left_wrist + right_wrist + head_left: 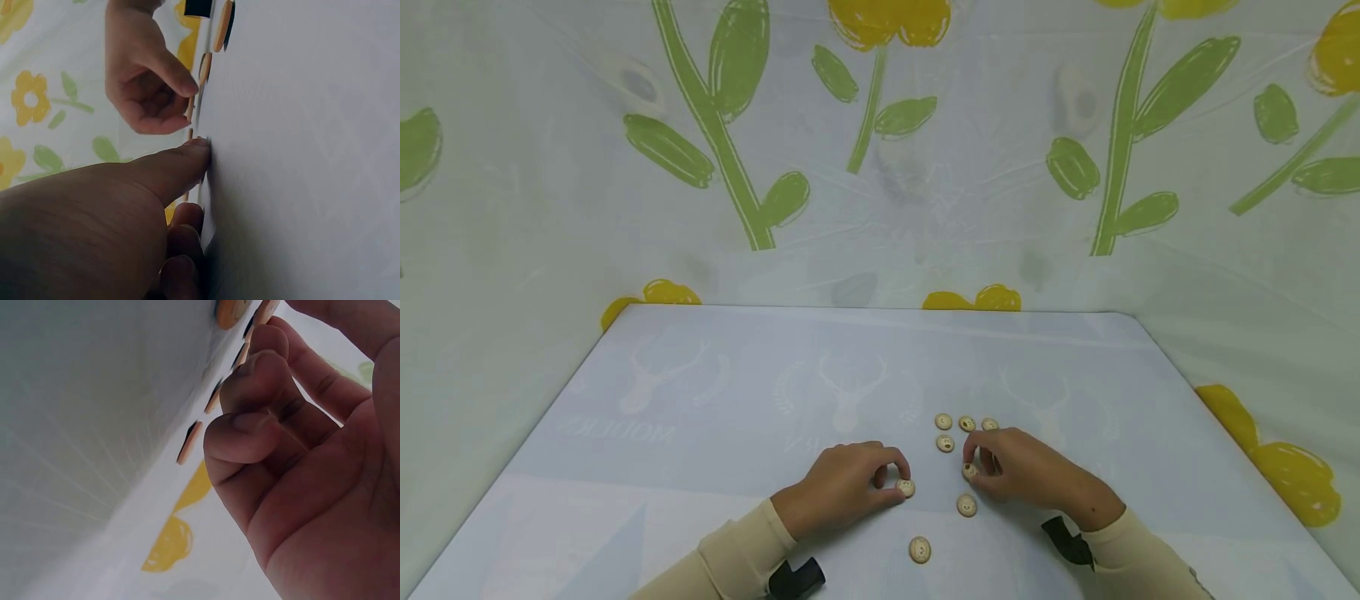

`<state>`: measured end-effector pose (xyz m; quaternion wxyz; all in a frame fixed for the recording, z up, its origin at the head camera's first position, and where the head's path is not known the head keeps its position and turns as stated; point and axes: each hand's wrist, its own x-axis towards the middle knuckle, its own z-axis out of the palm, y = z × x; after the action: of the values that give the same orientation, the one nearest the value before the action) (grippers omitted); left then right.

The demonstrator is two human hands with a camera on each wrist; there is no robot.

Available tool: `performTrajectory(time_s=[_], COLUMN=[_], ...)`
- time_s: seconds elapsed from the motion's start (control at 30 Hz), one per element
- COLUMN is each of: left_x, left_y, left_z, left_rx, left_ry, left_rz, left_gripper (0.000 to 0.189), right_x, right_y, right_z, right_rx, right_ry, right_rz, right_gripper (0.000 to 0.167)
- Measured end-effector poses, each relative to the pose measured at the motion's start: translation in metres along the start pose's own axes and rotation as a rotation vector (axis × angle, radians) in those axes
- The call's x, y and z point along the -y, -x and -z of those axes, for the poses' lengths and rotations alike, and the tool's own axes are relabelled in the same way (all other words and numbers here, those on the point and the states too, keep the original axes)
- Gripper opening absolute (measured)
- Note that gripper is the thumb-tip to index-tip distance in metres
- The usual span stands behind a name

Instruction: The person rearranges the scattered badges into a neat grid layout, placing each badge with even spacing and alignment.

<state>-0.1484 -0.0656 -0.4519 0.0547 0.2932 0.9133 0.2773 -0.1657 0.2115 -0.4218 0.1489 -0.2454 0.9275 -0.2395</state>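
Note:
On the table, my left hand (pixel 844 483) pinches a round, pale wooden button (pixel 906 488) between thumb and forefinger. To its right, my right hand (pixel 1026 468) pinches another wooden button (pixel 970 471), its edge also visible in the left wrist view. Just beyond the right hand's fingers lies a short row of buttons: a left one (pixel 943 422), a middle one (pixel 967 423) and a right one (pixel 990 424). Below the left one sits one more button (pixel 945 443). Nearer to me are a loose button (pixel 967 505) and a larger-looking button (pixel 920 550).
The pale table (pixel 700 450) carries faint deer-head prints, and its far edge meets a white curtain (pixel 970 183) with green leaves and yellow flowers. Black straps (pixel 796 578) show at both wrists below the beige sleeves (pixel 730 554).

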Motion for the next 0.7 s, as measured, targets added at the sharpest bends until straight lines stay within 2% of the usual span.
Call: performTrajectory(time_s=[0.27,0.7], left_x=[0.0001,-0.0009], left_y=[-0.0003,-0.0002], left_z=[0.0007,-0.0005], left_rx=[0.006,0.007], left_ry=[-0.009,-0.027], left_rz=[-0.002,-0.007], left_gripper=[0.015,0.015], right_x=[0.002,-0.0008], right_y=[-0.0026,-0.0073], right_z=[0.0015,0.0002], right_rx=[0.008,-0.051], right_ry=[-0.03,0.026], right_rz=[-0.032,-0.091], right_gripper=[0.015,0.014])
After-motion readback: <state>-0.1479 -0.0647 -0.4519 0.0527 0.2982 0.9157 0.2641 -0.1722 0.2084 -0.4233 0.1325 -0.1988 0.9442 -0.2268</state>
